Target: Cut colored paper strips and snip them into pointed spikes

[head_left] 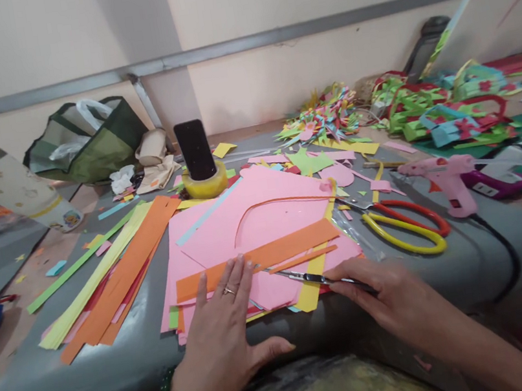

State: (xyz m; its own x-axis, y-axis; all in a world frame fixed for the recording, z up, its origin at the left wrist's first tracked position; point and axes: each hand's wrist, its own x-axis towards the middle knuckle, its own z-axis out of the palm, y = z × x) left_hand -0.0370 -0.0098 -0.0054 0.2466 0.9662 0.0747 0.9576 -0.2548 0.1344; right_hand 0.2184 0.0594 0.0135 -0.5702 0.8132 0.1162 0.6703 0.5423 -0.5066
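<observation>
Left hand (222,324) flat and palm-down, right hand (384,289) curled.

A long, flat orange paper strip (292,245) lies across a stack of overlapping pale pink paper sheets (216,222) near the front edge of the grey-covered counter (136,377), its right end farther from that edge. A thin orange paper sliver (304,258) lies just in front. The slim silver-and-black craft knife (313,278) slants, blade towards the strip's near side, handle towards the counter's front edge.
</observation>
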